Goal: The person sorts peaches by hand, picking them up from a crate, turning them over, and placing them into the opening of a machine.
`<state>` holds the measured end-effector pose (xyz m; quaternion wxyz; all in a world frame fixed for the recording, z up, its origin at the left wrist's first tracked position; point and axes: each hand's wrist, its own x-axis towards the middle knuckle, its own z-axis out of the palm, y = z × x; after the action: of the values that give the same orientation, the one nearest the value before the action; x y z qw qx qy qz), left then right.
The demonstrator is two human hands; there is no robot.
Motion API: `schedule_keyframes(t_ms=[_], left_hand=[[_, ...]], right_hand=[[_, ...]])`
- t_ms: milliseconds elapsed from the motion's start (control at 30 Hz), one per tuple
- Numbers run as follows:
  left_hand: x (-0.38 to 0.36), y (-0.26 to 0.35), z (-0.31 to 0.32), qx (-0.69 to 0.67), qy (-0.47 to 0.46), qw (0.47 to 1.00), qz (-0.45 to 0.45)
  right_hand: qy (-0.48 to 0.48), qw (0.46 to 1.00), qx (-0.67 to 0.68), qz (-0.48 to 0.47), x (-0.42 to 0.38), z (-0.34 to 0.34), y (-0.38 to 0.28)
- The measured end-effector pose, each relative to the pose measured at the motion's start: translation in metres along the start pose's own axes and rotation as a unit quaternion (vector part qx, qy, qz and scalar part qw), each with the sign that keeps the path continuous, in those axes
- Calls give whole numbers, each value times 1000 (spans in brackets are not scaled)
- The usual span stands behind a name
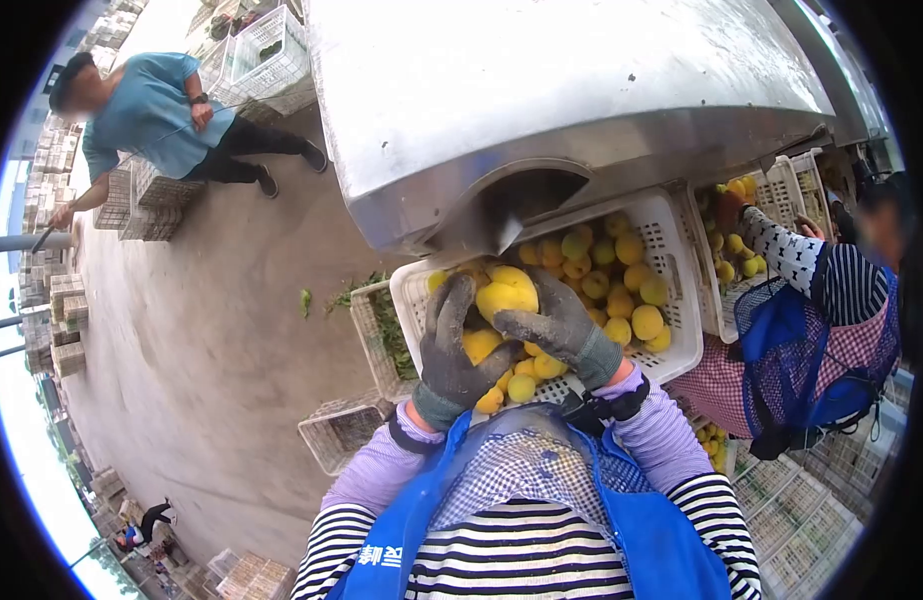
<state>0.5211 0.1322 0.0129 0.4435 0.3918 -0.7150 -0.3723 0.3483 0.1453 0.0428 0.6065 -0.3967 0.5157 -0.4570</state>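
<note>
A white plastic crate point(682, 300) full of yellow fruit stands under the opening of a large metal machine point(542, 90). Both my hands wear grey gloves. My left hand point(452, 350) closes around yellow fruit at the crate's near left corner. My right hand point(557, 325) grips a large yellow fruit point(507, 292) from its right side, just below the machine's chute point(527, 200). The two hands are close together over the same pile.
A co-worker in a blue mesh apron point(812, 340) reaches into a second crate of fruit point(742, 240) on the right. Another person in a blue shirt point(152, 115) bends over stacked crates at the far left. Empty crates point(342, 430) lie on the concrete floor.
</note>
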Motion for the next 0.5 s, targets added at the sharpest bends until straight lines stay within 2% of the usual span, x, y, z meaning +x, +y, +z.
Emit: schedule_keyframes(t_ms=[67, 167, 200, 267, 333, 367, 433, 500], left_hand=[[7, -6, 1, 4, -31, 999, -12], [10, -13, 2, -2, -60, 998, 26], [13, -14, 2, 4, -59, 997, 47], [22, -17, 0, 18, -72, 993, 88], [34, -21, -2, 30, -98, 987, 127], [38, -20, -1, 40, -86, 989, 116], [49, -17, -1, 63, -59, 991, 98], [36, -26, 4, 9, -17, 998, -61]], right_hand=[[-16, 999, -40, -12, 0, -4, 1], [38, 987, -149, -42, -4, -1, -9], [56, 964, -253, -56, -5, -1, -15], [92, 884, -451, -82, -8, -1, -26], [99, 883, -441, -125, 0, -6, -26], [102, 882, -435, -146, 4, -8, -26], [185, 849, -455, -194, 20, 0, -22], [239, 801, -507, -211, 43, 2, -11]])
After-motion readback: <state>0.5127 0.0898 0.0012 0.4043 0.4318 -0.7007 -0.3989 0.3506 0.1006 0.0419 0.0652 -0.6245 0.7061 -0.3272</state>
